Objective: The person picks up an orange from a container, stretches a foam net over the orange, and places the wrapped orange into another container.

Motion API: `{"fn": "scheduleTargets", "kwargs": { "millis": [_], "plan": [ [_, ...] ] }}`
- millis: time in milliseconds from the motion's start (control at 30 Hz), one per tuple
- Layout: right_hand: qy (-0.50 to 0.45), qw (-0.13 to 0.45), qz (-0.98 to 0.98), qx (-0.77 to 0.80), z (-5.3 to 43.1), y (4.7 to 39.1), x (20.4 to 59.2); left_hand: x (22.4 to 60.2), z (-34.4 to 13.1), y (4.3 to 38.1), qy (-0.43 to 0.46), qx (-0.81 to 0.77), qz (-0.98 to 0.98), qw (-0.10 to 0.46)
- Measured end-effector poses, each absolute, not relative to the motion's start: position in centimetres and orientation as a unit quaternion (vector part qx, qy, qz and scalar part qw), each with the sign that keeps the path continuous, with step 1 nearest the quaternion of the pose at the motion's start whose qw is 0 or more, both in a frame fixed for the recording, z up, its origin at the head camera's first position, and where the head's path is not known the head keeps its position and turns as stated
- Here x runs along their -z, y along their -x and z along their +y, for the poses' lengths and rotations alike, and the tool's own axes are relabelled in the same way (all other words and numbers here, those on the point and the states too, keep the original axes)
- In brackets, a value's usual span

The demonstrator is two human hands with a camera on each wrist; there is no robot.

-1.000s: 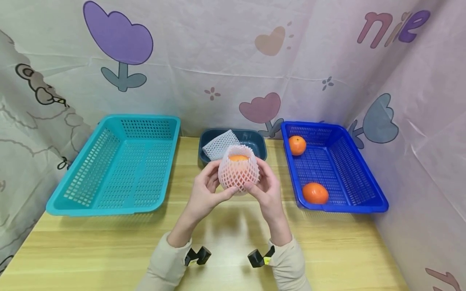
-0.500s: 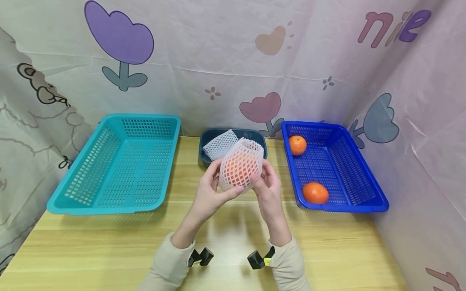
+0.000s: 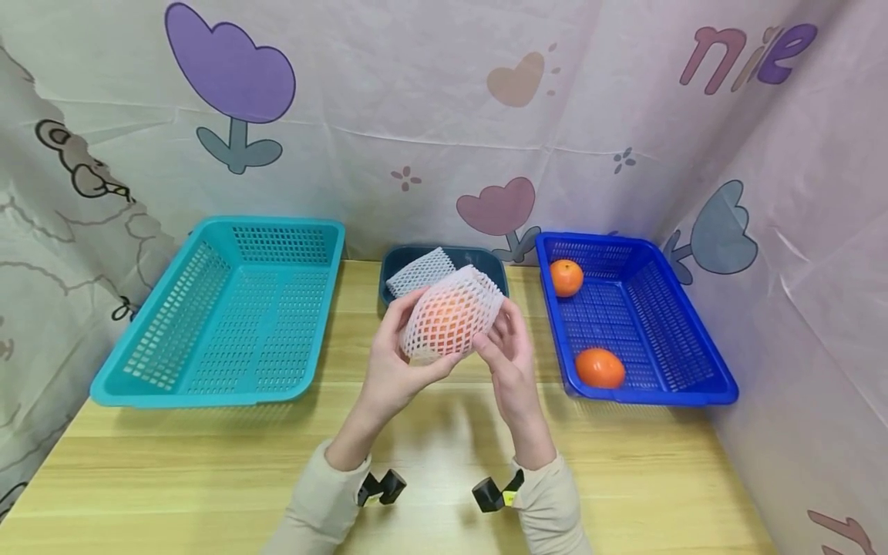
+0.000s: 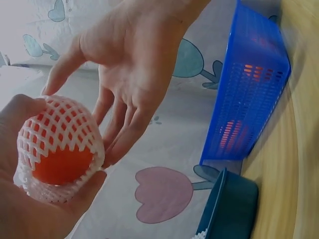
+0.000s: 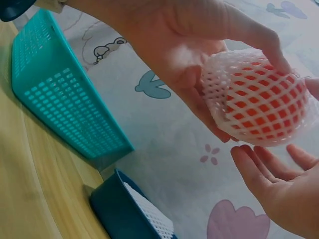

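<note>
A round orange fruit [image 3: 447, 320] is wrapped in a white foam net sleeve [image 3: 479, 289], held in the air above the front of the dark tub. My left hand [image 3: 395, 362] grips the wrapped fruit from the left, thumb in front. On the other side my right hand [image 3: 512, 366] has its thumb on the net and its fingers around the gathered end. In the left wrist view, part of the fruit [image 4: 65, 167] shows bare through an opening in the net. The right wrist view shows the net [image 5: 259, 99] stretched over the fruit, with my right thumb on it.
Another foam net [image 3: 419, 271] lies in the dark teal tub [image 3: 492, 268] at the back. At right, a blue basket [image 3: 641, 331] contains an upper orange fruit [image 3: 566, 277] and a lower one [image 3: 600, 368]. A turquoise basket [image 3: 277, 331] stands at left. Printed cloth [image 3: 416, 100] hangs behind.
The bare top of the fruit has gone out of the head view. The wrapped fruit has turned, its net end now pointing up and right, and shifted slightly left.
</note>
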State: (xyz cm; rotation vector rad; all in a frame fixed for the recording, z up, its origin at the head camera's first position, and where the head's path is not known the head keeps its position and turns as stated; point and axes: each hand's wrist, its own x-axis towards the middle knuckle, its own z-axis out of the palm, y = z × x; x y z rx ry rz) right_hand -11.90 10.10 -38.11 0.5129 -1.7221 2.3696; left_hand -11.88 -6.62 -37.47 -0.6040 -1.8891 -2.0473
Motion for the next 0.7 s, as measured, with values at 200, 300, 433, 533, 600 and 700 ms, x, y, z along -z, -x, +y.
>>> {"fn": "scheduleTargets", "kwargs": {
  "millis": [200,300,433,533,600,700],
  "plan": [
    [-0.198,0.073,-0.602,-0.770,11.0,12.1,38.2,37.6,-7.4,12.0,0.250,0.658,-0.699,0.126],
    [-0.218,0.031,-0.611,-0.760,11.5,12.1,38.1,37.8,-7.9,12.0,0.278,0.618,-0.726,0.115],
    [-0.228,-0.037,-0.629,-0.742,11.9,12.2,38.0,37.9,-9.0,11.8,0.297,0.596,-0.740,0.092],
    [-0.236,-0.069,-0.651,-0.718,11.7,12.3,38.0,37.9,-10.3,11.5,0.289,0.590,-0.751,0.067],
    [-0.246,-0.079,-0.666,-0.700,11.2,12.6,38.2,37.7,-11.3,11.2,0.276,0.595,-0.754,0.042],
    [-0.257,-0.088,-0.677,-0.684,9.9,13.0,38.4,37.4,-13.1,10.6,0.246,0.618,-0.747,-0.002]
  ]
}}
